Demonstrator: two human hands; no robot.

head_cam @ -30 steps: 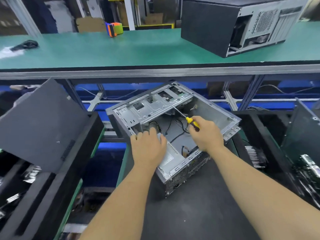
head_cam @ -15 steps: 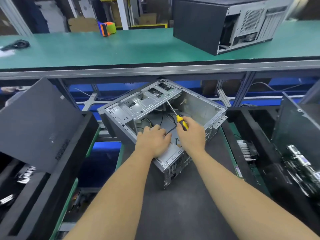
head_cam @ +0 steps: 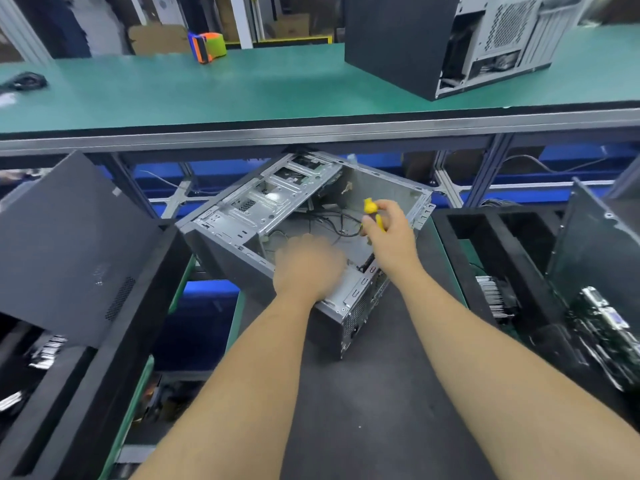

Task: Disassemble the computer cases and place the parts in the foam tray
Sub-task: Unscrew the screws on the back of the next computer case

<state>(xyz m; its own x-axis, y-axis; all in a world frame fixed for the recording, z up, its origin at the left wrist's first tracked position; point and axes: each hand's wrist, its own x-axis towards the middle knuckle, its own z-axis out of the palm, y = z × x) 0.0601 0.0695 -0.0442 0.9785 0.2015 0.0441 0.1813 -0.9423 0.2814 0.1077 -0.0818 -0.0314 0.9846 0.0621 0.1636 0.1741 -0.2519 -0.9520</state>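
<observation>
An open grey computer case [head_cam: 277,202] lies on its side on the dark mat [head_cam: 363,410], its inside facing up with black cables showing. My left hand [head_cam: 308,268] is blurred with motion over the case's near wall; whether it holds anything is unclear. My right hand [head_cam: 391,233] grips a yellow-handled screwdriver [head_cam: 372,209] above the case's right half, handle end up. Black foam trays stand at the left [head_cam: 114,341] and right [head_cam: 502,258].
A black side panel [head_cam: 69,244] leans on the left tray. Another panel [head_cam: 595,247] and circuit boards [head_cam: 602,334] sit in the right tray. On the raised green bench [head_cam: 242,88] stand a second computer case [head_cam: 433,39] and a tape dispenser [head_cam: 207,46].
My right hand lifted and turned the screwdriver, so its handle points up instead of its shaft reaching into the case. My left hand is moving across the case's near edge.
</observation>
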